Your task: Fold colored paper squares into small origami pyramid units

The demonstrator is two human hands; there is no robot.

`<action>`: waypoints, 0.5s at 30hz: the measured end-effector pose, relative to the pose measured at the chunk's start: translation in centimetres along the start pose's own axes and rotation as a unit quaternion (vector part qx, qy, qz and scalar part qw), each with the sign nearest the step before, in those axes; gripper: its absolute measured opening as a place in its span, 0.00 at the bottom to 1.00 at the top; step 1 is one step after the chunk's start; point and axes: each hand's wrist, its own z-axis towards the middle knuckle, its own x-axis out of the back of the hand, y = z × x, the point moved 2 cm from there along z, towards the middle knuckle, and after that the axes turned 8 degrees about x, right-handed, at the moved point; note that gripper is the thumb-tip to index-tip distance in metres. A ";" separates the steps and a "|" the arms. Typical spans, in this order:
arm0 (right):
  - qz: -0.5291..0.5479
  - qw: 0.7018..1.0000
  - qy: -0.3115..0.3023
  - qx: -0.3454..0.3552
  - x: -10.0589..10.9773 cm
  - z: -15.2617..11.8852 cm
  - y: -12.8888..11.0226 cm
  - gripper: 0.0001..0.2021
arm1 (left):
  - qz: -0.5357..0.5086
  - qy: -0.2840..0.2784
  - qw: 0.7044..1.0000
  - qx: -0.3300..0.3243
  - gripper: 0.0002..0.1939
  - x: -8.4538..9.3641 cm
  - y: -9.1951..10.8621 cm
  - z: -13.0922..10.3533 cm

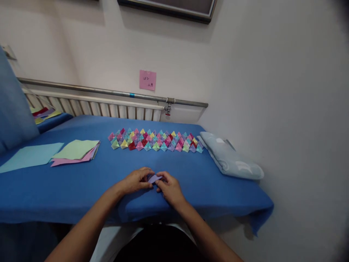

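Between my two hands is a small folded piece of purple paper [154,178], just above the blue cloth [81,189]. My left hand [137,180] pinches its left side with thumb and fingers. On the other side, my right hand [169,187] grips the right edge between thumb and forefinger. Fingers cover parts of the paper, so its full shape is hidden. Beyond the hands, rows of small folded paper pieces [156,146] in pink, yellow, blue, green, red and purple stand side by side.
To the left lie a stack of coloured paper sheets [77,149] and light blue sheets [29,156]. A folded pale blue blanket [231,156] rests at the right edge. Behind are a radiator [109,108], a metal pipe [109,91] and a pink note [147,80] on the wall.
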 end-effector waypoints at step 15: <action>0.005 1.000 0.003 -0.002 0.0 -0.1 -0.1 0.11 | -0.026 -0.034 0.999 0.030 0.23 0.5 0.2 0.3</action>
